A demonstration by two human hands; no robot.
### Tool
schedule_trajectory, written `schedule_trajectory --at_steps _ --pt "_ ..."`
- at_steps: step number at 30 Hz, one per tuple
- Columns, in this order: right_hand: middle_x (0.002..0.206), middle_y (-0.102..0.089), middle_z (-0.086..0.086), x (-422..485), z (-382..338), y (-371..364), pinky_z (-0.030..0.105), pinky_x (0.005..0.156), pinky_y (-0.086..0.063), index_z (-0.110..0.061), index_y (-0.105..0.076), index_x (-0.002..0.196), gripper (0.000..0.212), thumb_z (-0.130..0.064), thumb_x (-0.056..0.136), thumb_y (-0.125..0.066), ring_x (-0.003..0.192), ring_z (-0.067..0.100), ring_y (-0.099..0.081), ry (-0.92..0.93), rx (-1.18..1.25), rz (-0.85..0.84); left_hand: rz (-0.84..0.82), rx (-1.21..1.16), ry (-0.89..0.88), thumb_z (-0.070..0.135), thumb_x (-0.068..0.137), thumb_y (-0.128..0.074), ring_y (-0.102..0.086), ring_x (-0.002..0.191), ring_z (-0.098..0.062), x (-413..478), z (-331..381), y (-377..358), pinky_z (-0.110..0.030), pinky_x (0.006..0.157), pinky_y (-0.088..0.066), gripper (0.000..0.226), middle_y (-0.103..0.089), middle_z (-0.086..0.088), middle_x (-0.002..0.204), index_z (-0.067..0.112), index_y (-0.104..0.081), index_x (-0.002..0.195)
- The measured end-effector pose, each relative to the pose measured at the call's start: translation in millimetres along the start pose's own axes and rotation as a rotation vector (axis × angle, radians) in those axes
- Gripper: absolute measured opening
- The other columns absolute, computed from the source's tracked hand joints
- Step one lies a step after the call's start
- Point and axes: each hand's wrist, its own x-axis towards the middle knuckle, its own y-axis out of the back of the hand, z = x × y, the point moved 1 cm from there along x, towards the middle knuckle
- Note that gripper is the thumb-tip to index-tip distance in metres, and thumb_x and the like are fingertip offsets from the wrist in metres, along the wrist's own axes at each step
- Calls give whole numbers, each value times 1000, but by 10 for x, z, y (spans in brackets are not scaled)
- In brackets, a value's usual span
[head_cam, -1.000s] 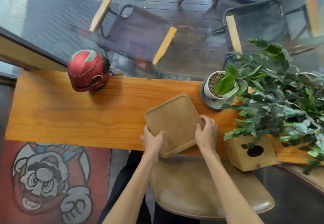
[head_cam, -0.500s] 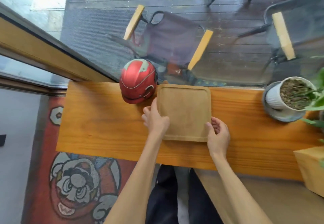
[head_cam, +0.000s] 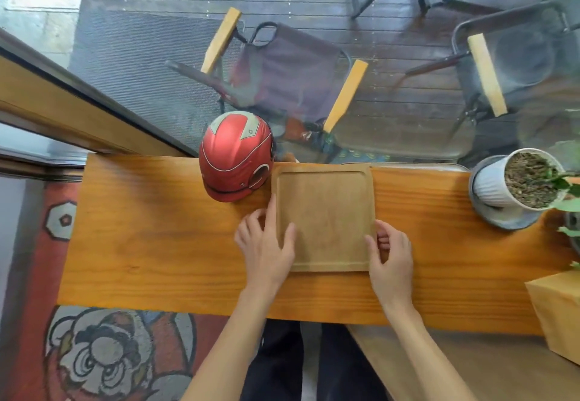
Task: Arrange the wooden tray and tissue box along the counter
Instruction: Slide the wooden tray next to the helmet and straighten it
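A square wooden tray (head_cam: 326, 212) lies flat on the orange wooden counter (head_cam: 150, 243), its far edge at the window side, just right of a red helmet (head_cam: 237, 155). My left hand (head_cam: 266, 246) rests on the tray's near left corner, thumb on its surface and fingers along the left rim. My right hand (head_cam: 390, 256) holds the near right corner, fingers curled at the rim. The wooden tissue box (head_cam: 558, 312) stands at the counter's right end, partly cut off by the frame edge.
A white potted plant (head_cam: 514, 181) on a grey saucer stands on the counter's far right. A tan stool seat (head_cam: 470, 366) sits below the counter on the right. Behind the glass are folding chairs; a cartoon rug covers the floor at left.
The tray has gone from tilted near the plant to square against the counter's far edge beside the helmet. Both hands have stayed on its near corners.
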Motion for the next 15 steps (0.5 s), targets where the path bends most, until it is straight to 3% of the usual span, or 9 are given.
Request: schedule_trajectory --at_steps 2,4,6,11,15 --pt "140 -52 -1 -14 144 51 43 108 -35 -32 -45 144 51 -48 97 -50 132 21 -41 232 -246 -106 -46 177 -175 66 93 -37 -21 149 -31 -111 -209 -57 -61 120 -10 73 -36 -8 154 35 -25 157" --pt "161 -29 6 -23 274 91 50 118 -14 -43 -27 153 65 -64 93 -42 151 31 -18 374 -454 -260 -140 326 -320 79 86 -36 -5 155 -37 -194 -383 -118 -69 119 0 88 -17 -14 167 32 -20 158" --pt "168 -7 14 -42 378 96 56 122 -1 -45 -17 155 76 -76 89 -37 154 38 -1 468 -610 -378 -166 397 -416 83 82 -41 -3 154 -43 -226 -470 -142 -74 116 -3 96 -11 -19 167 27 -23 158" --pt "166 -18 17 -44 439 32 63 120 -15 -41 -28 153 68 -71 93 -34 154 39 -10 487 -662 -315 -139 510 -457 80 85 -40 -16 150 -49 -193 -520 -180 -77 111 -17 93 -22 -26 162 21 -29 156" --pt "164 -20 19 -52 441 4 64 120 -16 -41 -24 154 67 -69 94 -33 153 41 -12 522 -672 -276 -135 574 -501 77 89 -36 -20 148 -52 -168 -590 -193 -78 109 -21 89 -24 -29 160 19 -28 156"
